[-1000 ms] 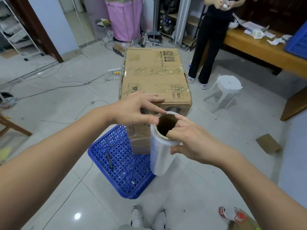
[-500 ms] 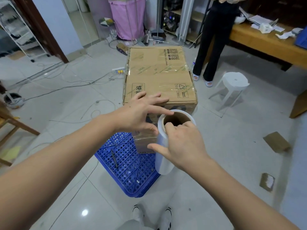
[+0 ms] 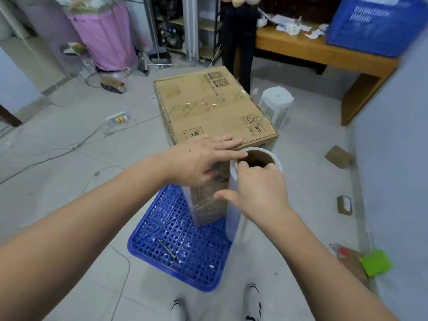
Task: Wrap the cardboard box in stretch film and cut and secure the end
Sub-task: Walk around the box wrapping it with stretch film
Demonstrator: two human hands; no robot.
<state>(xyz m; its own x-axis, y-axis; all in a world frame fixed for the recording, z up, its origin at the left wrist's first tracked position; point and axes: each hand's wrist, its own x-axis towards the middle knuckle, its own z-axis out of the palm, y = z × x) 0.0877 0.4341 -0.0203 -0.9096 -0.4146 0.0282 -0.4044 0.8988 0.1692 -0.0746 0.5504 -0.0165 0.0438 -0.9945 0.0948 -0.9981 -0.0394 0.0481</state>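
Note:
A tall brown cardboard box (image 3: 213,107) stands on an upturned blue crate (image 3: 178,239), with clear film across its top and near side. An upright white roll of stretch film (image 3: 234,218) with a brown core hangs just right of the box's near corner. My right hand (image 3: 257,186) grips the roll's top rim, fingers hooked into the core and thumb stretched left. My left hand (image 3: 201,161) lies against the box's near top edge with straight fingers pointing at the roll.
A white stool (image 3: 276,105) stands right of the box. A person in black (image 3: 238,42) stands behind it by a wooden table (image 3: 324,52) holding a blue crate (image 3: 379,24). Cables, a power strip (image 3: 117,118) and cardboard scraps (image 3: 339,156) lie on the floor. A pen (image 3: 166,247) rests on the crate.
My view has swung left round the box, so the box corner now faces me. The roll stays by that corner in my right hand; my left fingers have flattened on the box edge.

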